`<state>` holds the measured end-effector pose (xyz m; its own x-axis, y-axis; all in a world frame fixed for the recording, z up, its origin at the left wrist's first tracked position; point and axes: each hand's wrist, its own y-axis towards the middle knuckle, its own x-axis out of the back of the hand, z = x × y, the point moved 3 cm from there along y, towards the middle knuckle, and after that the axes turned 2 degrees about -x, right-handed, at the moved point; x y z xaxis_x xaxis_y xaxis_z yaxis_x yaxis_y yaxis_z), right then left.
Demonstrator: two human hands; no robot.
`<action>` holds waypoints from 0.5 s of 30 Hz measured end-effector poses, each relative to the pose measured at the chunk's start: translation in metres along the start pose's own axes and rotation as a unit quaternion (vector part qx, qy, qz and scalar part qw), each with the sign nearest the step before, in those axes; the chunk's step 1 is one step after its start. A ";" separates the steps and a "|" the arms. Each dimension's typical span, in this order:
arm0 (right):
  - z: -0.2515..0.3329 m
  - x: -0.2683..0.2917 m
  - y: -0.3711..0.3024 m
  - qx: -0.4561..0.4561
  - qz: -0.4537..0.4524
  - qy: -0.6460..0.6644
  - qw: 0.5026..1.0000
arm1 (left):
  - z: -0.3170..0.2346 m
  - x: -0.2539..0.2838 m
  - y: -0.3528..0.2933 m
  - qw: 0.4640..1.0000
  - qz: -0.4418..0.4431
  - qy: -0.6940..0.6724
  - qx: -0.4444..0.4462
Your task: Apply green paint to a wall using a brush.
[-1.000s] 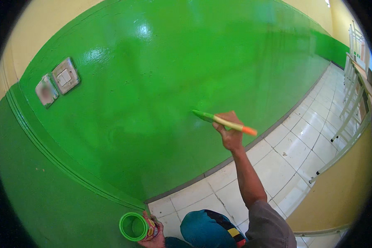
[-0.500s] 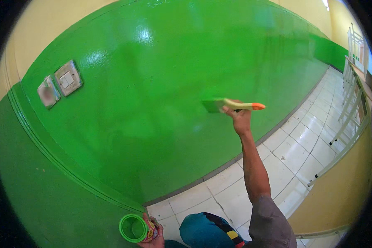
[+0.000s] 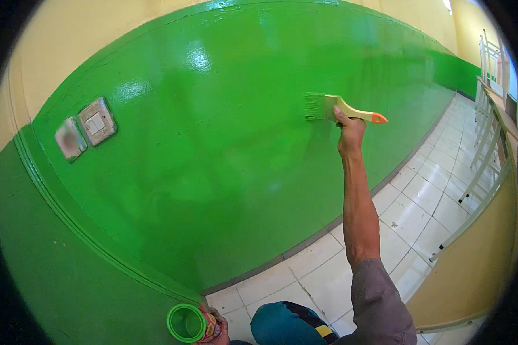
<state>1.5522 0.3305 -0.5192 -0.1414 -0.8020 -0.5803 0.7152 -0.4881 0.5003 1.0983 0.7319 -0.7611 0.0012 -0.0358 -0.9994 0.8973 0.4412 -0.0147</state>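
Gripping a paintbrush (image 3: 342,109) lying level, the right hand (image 3: 350,135) aims bristles leftward.

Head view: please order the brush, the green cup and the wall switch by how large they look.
1. Brush, the longest.
2. Wall switch and green cup look alike; the cup is nearer the camera, so I do not rank them.

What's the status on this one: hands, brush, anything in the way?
Right hand gripping paintbrush, bristles on green wall. Left hand holding green paint can low. Wall switches off left, clear of brush.
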 end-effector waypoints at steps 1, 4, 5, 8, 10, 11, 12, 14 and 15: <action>0.004 0.001 -0.002 0.036 -0.010 0.009 0.999 | 0.000 -0.001 0.000 1.000 0.021 0.008 0.005; 0.013 -0.004 -0.007 0.060 0.011 0.007 0.998 | 0.001 0.002 0.001 0.999 0.030 0.000 0.015; 0.017 -0.006 -0.009 0.068 0.055 0.000 0.996 | 0.001 0.003 0.000 1.000 0.017 -0.013 0.021; 0.024 -0.002 -0.002 0.018 -0.040 -0.050 0.998 | 0.001 0.006 0.001 1.000 0.019 -0.017 0.011; 0.031 0.002 -0.003 0.075 -0.042 -0.013 0.996 | 0.000 0.005 0.000 1.000 0.020 -0.018 0.011; 0.034 0.003 -0.005 0.120 -0.061 0.012 0.991 | 0.000 0.005 0.001 1.000 0.014 -0.016 0.003; 0.033 0.001 -0.009 0.143 -0.064 -0.029 0.987 | 0.001 0.004 0.003 1.000 0.014 -0.013 0.016; 0.033 -0.012 -0.022 0.264 -0.082 -0.136 0.951 | 0.003 0.004 0.006 1.000 -0.003 0.007 0.017; 0.034 -0.020 -0.029 0.323 -0.090 -0.187 0.923 | 0.003 0.007 0.004 0.999 -0.038 -0.020 -0.004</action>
<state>1.5114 0.3493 -0.5003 -0.5308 -0.6921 -0.4892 0.1161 -0.6311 0.7669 1.1030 0.7302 -0.7679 -0.0502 -0.1048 -0.9932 0.8918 0.4431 -0.0918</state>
